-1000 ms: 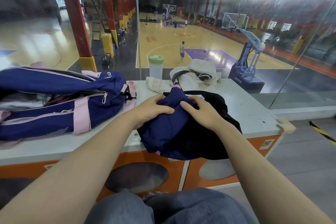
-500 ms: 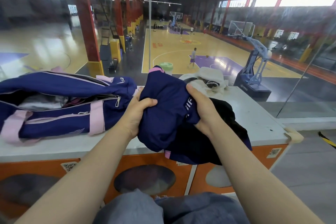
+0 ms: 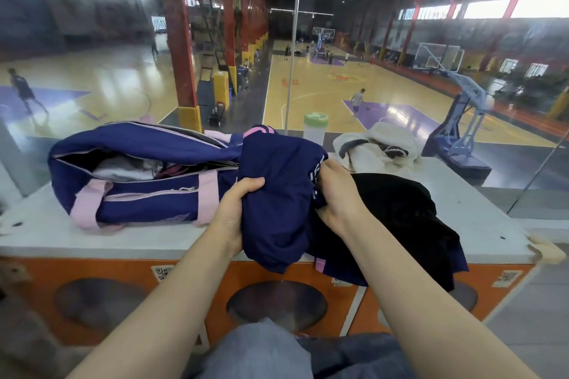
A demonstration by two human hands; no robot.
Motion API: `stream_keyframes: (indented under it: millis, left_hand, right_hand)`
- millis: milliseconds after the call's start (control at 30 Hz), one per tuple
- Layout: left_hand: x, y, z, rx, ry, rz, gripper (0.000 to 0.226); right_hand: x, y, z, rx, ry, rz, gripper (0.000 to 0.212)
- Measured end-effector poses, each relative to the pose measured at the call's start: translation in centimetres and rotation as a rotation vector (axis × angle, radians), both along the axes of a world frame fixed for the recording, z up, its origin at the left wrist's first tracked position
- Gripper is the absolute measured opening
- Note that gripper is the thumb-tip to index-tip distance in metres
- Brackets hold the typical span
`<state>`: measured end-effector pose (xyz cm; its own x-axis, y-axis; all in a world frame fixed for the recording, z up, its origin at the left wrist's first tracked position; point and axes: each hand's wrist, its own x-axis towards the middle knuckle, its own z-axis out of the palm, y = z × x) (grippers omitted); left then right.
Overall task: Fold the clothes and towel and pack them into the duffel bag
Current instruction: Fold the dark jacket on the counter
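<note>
Head view: at frame centre, the left hand (image 3: pixel 238 212) and right hand (image 3: pixel 338 198) each keep a clamped grip on the limp navy jersey garment (image 3: pixel 277 194), beside the open navy-and-pink duffel bag (image 3: pixel 147 175). Light, floppy; best held by its edges.

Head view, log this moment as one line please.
left hand: grips navy garment | right hand: grips it too | duffel bag: unzipped | towel: unpacked

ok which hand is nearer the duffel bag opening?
Left. The left hand grips the navy garment right beside the duffel bag; the right hand grips its far side.
</note>
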<state>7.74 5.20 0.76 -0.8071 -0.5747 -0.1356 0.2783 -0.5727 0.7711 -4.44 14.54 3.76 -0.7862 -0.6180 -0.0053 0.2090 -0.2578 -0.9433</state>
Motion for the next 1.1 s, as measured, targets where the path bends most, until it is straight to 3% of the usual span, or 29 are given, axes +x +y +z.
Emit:
stream_keyframes:
  millis: [100, 167, 233, 300, 433, 500, 567, 733, 833, 900, 967, 1033, 1100]
  left_hand:
    - [0.3, 0.3, -0.2, 0.025, 0.015, -0.012, 0.039]
    - [0.4, 0.2, -0.5, 0.019, -0.011, 0.017, 0.049]
    - [0.4, -0.1, -0.8, -0.003, -0.042, 0.061, 0.059]
    - [0.4, -0.3, -1.0, -0.017, -0.049, 0.121, 0.057]
    - [0.6, -0.7, -0.8, -0.109, -0.028, 0.316, 0.033]
    - [1.0, -1.2, -0.8, -0.165, -0.048, 0.362, 0.028]
    - [1.6, -1.6, -0.9, -0.214, -0.062, 0.360, 0.029]
    - [3.3, -5.1, -0.9, -0.226, -0.163, 0.208, 0.021]
    - [4.4, -10.2, -0.3, -0.620, -0.411, 0.261, 0.031]
    - [5.1, -14.4, -0.1, -1.113, -0.510, 0.550, 0.027]
    - [5.4, -18.5, -0.1, -1.710, -0.640, 0.662, 0.024]
    - [5.5, -21.5, -0.2, -2.170, -0.756, 0.515, 0.017]
    - [5.3, -23.3, 0.1, -2.470, -0.796, 0.286, 0.008]
  right_hand:
    - [0.3, -0.5, -0.2, 0.141, 0.289, -0.203, 0.018]
    - [0.1, -0.5, -0.4, 0.207, 0.458, -0.343, 0.018]
    - [0.3, -0.5, -0.7, 0.227, 0.523, -0.314, 0.019]
    - [0.9, -0.5, -0.8, 0.174, 0.416, -0.163, 0.016]
    - [2.4, -1.4, -0.5, 0.095, 0.047, 0.109, 0.035]
    - [2.9, -2.3, -0.7, 0.126, 0.121, 0.210, 0.050]
    - [3.8, -3.3, -1.3, 0.123, 0.213, 0.286, 0.045]
    - [4.5, -5.8, -2.5, 0.142, 0.078, 0.295, 0.035]
    - [3.9, -6.5, -2.9, 0.144, -0.050, 0.281, 0.032]
    - [3.4, -6.4, -3.2, 0.170, -0.083, 0.264, 0.033]
    - [2.8, -6.2, -3.6, 0.173, -0.105, 0.252, 0.034]
    - [2.4, -6.0, -3.9, 0.168, -0.111, 0.252, 0.033]
    - [2.1, -5.9, -4.0, 0.159, -0.118, 0.251, 0.032]
